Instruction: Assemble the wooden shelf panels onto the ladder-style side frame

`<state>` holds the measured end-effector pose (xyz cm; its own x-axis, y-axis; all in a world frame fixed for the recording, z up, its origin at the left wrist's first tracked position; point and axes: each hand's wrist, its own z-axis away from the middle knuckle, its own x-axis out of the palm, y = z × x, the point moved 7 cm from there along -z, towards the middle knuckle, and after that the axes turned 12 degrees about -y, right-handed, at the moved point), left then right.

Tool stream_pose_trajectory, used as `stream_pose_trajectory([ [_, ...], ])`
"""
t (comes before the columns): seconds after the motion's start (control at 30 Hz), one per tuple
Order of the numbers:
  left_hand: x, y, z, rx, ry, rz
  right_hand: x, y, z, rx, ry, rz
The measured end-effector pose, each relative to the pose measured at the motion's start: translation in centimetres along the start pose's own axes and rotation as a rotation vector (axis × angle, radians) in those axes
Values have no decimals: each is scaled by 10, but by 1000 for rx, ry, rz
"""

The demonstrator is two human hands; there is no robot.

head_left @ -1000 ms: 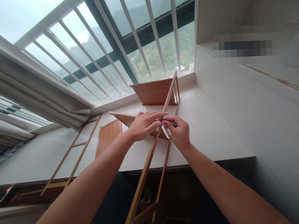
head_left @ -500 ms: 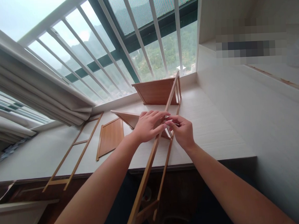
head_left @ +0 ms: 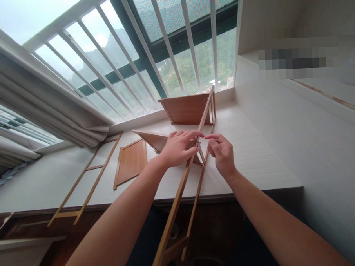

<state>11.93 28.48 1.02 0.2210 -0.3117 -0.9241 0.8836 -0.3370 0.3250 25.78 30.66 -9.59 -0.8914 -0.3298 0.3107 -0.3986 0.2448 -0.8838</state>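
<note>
Head view: left hand [head_left: 178, 150] lies flat, fingers spread over the ladder-like wooden frame [head_left: 184, 179], steadying its rail on the white ledge [head_left: 255, 157]. Right hand [head_left: 222, 154], fingers loosely curled and holding nothing, hovers just beside the rail.

No legible text, label, brand or number on any surface; the pixelated patch on the wall is unreadable.

You see even daylight entering through the window [head_left: 150, 59], sky overexposed at upper left, strong wide-angle bending at edges, and one pixelated patch [head_left: 298, 59].
</note>
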Motion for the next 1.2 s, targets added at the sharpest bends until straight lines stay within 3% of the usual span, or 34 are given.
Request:
stream_pose_trajectory([
  [0.13,-1,3,0,-59,44,29,-5,3,-1,-19,-28,-28],
  [0.43,-2,7,-10,-68,69,94,-5,0,5,-45,-139,223],
  [0.63,-1,6,-14,-116,68,98,-9,-2,5,-24,-89,327],
  [0.73,-1,7,-13,-122,78,95,-9,-11,4,-115,-67,340],
  [0.9,-1,6,-13,-125,73,86,-19,-31,6,-253,81,435],
  [1.2,3,2,-15,-65,23,52,-24,-18,8,-89,58,-25],
])
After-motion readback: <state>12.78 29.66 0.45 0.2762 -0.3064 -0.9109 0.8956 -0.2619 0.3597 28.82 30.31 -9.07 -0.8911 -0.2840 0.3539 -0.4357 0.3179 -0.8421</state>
